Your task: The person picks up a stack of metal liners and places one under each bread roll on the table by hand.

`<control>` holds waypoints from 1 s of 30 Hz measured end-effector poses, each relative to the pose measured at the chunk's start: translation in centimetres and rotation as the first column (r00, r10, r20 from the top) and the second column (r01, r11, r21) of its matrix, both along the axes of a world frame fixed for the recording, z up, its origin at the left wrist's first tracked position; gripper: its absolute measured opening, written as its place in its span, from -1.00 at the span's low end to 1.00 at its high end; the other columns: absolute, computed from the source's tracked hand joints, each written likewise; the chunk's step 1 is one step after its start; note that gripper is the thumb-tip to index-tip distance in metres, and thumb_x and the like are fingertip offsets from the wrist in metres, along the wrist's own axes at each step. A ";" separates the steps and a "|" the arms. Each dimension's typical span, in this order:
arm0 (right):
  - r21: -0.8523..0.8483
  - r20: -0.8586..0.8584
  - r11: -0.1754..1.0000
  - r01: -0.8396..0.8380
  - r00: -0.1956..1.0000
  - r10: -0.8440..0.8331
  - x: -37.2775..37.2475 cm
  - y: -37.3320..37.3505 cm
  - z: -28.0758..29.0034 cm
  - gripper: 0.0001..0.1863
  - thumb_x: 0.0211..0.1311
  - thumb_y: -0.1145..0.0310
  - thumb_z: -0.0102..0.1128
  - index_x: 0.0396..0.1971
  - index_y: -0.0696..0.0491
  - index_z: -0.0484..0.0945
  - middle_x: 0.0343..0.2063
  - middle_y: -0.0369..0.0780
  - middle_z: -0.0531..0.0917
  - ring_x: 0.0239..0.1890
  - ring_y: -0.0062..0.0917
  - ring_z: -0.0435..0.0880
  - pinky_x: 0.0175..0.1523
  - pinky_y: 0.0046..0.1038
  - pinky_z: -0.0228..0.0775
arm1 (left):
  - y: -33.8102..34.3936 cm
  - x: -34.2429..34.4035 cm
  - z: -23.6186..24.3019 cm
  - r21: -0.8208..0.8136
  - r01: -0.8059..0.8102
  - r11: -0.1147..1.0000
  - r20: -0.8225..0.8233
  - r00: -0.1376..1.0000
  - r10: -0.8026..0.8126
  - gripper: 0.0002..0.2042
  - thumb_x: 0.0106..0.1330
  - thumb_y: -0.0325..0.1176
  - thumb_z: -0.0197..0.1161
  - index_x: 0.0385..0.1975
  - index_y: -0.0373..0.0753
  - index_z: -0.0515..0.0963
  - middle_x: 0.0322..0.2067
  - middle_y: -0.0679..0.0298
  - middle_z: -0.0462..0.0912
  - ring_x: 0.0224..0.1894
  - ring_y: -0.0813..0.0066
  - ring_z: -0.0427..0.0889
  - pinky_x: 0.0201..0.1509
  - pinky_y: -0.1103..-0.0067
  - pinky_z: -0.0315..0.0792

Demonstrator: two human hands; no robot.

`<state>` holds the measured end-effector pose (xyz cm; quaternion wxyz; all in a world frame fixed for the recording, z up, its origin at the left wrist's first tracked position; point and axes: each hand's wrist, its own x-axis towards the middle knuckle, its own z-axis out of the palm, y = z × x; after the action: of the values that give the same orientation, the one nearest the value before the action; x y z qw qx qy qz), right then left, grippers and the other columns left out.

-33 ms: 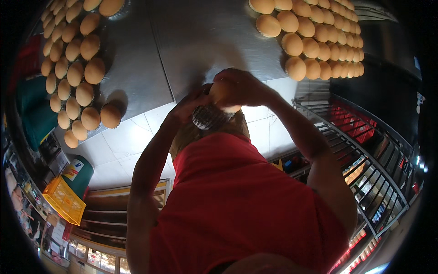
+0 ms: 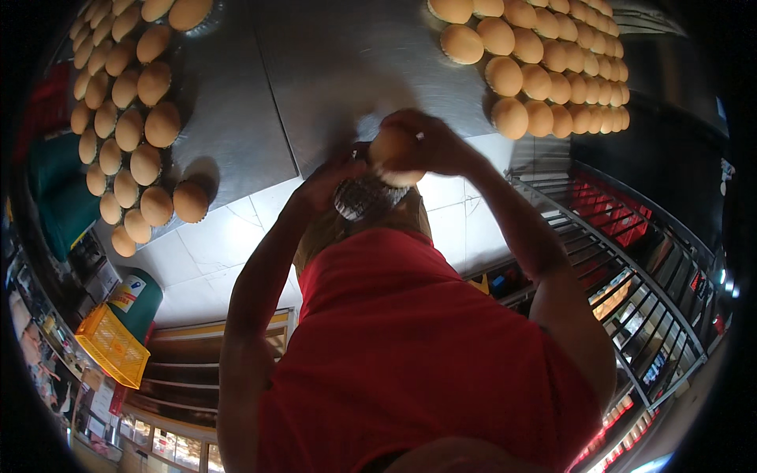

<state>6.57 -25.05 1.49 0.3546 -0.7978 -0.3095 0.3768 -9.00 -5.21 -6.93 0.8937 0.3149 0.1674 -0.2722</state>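
Observation:
In front of my waist, at the near edge of a metal table [image 2: 331, 63], both hands work close together. My right hand [image 2: 434, 142] is closed around a round golden-brown cupcake [image 2: 392, 148], gripping it from the far and right sides. My left hand [image 2: 331, 180] is closed at the left side of a crinkled, silvery stack of fluted baking cups [image 2: 364, 199]. The cupcake sits just above and to the right of the stack's rim. Whether the two touch I cannot tell, and some left fingers are in shadow.
Rows of cupcakes in fluted cups cover the table's left side [image 2: 146, 164] and its right side [image 2: 505, 76]. A metal rack [image 2: 615, 268] stands to my right. At lower left are a yellow crate [image 2: 114, 347] and a green bin [image 2: 142, 296] on white floor tiles.
My right hand has shifted slightly away from me with the cupcake, and more of the cupcake shows. The left hand and the stack of baking cups have barely moved.

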 end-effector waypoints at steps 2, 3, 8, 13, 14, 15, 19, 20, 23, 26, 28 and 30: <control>0.146 0.052 0.951 0.272 0.958 -0.282 5.3 -4.7 -2.6 -0.27 -0.05 0.01 0.56 0.07 0.08 0.49 -0.02 -0.17 0.61 0.10 -0.36 0.58 0.07 -0.33 0.60 | -0.6 1.7 -1.1 -0.034 0.007 0.999 0.034 0.999 -0.006 -0.40 0.34 -0.15 0.29 0.31 -0.28 0.32 0.16 0.19 0.50 0.14 0.44 0.55 0.21 0.43 0.47; 0.089 0.262 0.955 0.283 0.919 -0.296 7.3 -6.2 -3.5 -0.27 -0.03 0.03 0.53 0.10 0.11 0.47 0.01 -0.13 0.58 0.11 -0.27 0.56 0.12 -0.27 0.52 | -0.6 2.4 -1.4 -0.048 0.012 0.999 0.057 0.998 -0.010 -0.42 0.35 -0.16 0.28 0.31 -0.27 0.32 0.17 0.19 0.50 0.15 0.44 0.54 0.22 0.42 0.47; -0.192 0.812 0.939 0.285 0.584 -0.011 11.0 -7.7 -6.4 -0.16 0.03 0.06 0.46 0.25 0.20 0.34 0.14 0.02 0.50 0.20 -0.05 0.45 0.30 -0.10 0.29 | 0.8 3.6 -0.5 -0.162 -0.019 0.987 0.077 0.997 0.032 -0.42 0.36 -0.18 0.23 0.33 -0.28 0.32 0.21 0.18 0.50 0.23 0.41 0.48 0.34 0.42 0.36; -0.175 0.801 0.964 0.202 0.599 0.020 12.5 -2.8 -3.4 -0.12 0.06 0.04 0.48 0.27 0.22 0.32 0.16 0.03 0.51 0.25 -0.05 0.44 0.35 -0.13 0.27 | 2.5 0.1 -1.0 -0.024 -0.314 0.949 0.114 0.942 0.315 -0.35 0.35 -0.13 0.23 0.38 -0.29 0.25 0.22 0.16 0.50 0.26 0.35 0.47 0.38 0.41 0.31; -0.105 0.739 0.985 0.138 0.674 -0.016 13.1 -0.6 -3.6 -0.11 0.05 0.07 0.49 0.30 0.20 0.29 0.19 0.03 0.50 0.25 -0.03 0.44 0.36 -0.13 0.28 | 2.7 -0.4 -0.8 -0.072 -0.343 0.937 0.085 0.933 0.348 -0.30 0.33 -0.08 0.25 0.40 -0.30 0.23 0.22 0.15 0.48 0.27 0.33 0.45 0.39 0.41 0.29; -0.029 0.667 0.997 0.078 0.744 -0.039 13.9 2.0 -4.2 -0.10 0.05 0.10 0.50 0.32 0.18 0.27 0.21 0.03 0.48 0.26 -0.02 0.44 0.36 -0.12 0.29 | 2.9 -1.1 -0.7 -0.112 -0.375 0.920 0.056 0.922 0.383 -0.25 0.31 -0.03 0.28 0.41 -0.30 0.20 0.23 0.13 0.47 0.29 0.31 0.43 0.41 0.41 0.27; 0.148 0.543 0.962 -0.231 0.831 0.116 14.3 21.6 -4.3 -0.07 0.04 0.22 0.51 0.38 0.12 0.19 0.27 0.06 0.42 0.30 -0.03 0.42 0.37 -0.14 0.29 | 2.9 -5.3 -0.4 -0.051 -0.576 0.816 0.167 0.800 0.576 -0.17 0.18 0.07 0.38 0.36 -0.27 0.24 0.24 0.19 0.41 0.30 0.32 0.40 0.40 0.40 0.27; 0.203 0.553 0.933 -0.296 0.821 0.141 14.0 26.8 -4.7 -0.07 0.04 0.24 0.51 0.39 0.11 0.18 0.28 0.08 0.41 0.32 -0.05 0.41 0.38 -0.15 0.28 | 2.7 -6.5 -0.2 -0.031 -0.604 0.796 0.168 0.782 0.600 -0.16 0.14 0.10 0.40 0.34 -0.26 0.25 0.23 0.20 0.41 0.30 0.33 0.40 0.40 0.40 0.27; 0.250 0.648 0.867 -0.431 0.740 0.181 14.3 40.1 -5.4 -0.03 -0.06 0.18 0.53 0.38 0.04 0.21 0.35 -0.01 0.29 0.38 -0.11 0.31 0.41 -0.16 0.24 | 2.4 -9.8 -0.1 0.035 -0.674 0.737 0.154 0.733 0.663 -0.12 0.04 0.17 0.43 0.30 -0.24 0.29 0.20 0.22 0.40 0.31 0.34 0.38 0.40 0.40 0.26; -0.164 0.668 0.871 -0.462 0.598 0.443 16.5 45.4 -5.7 0.18 -0.12 0.11 0.56 0.50 -0.06 0.00 0.49 -0.06 0.06 0.49 -0.07 0.09 0.53 -0.15 0.05 | 1.9 -11.7 0.6 0.058 -0.720 0.691 0.118 0.693 0.712 -0.08 -0.01 0.20 0.45 0.28 -0.28 0.31 0.21 0.20 0.39 0.31 0.30 0.38 0.41 0.39 0.26; -0.242 0.660 0.810 -0.534 0.521 0.541 15.8 44.9 -6.5 0.12 -0.11 0.12 0.55 0.46 -0.08 0.07 0.45 -0.07 0.13 0.45 -0.04 0.15 0.48 -0.10 0.13 | 1.4 -12.6 0.2 0.045 -0.757 0.652 0.110 0.652 0.750 -0.07 -0.01 0.21 0.45 0.29 -0.29 0.31 0.23 0.19 0.37 0.31 0.30 0.39 0.41 0.38 0.27; -0.272 0.750 0.821 -0.502 0.424 0.508 14.1 41.1 -8.6 0.03 -0.19 0.18 0.59 0.37 -0.04 0.24 0.35 -0.03 0.32 0.38 -0.01 0.30 0.38 -0.10 0.31 | 1.4 -13.1 -1.5 -0.014 -0.765 0.643 0.137 0.636 0.759 -0.07 0.06 0.20 0.42 0.32 -0.32 0.28 0.27 0.16 0.38 0.32 0.28 0.40 0.42 0.36 0.27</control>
<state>20.68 16.03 -7.16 0.0460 -0.7496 -0.6566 0.0695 -22.13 -3.76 -8.41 0.9265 0.2522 0.2322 0.1550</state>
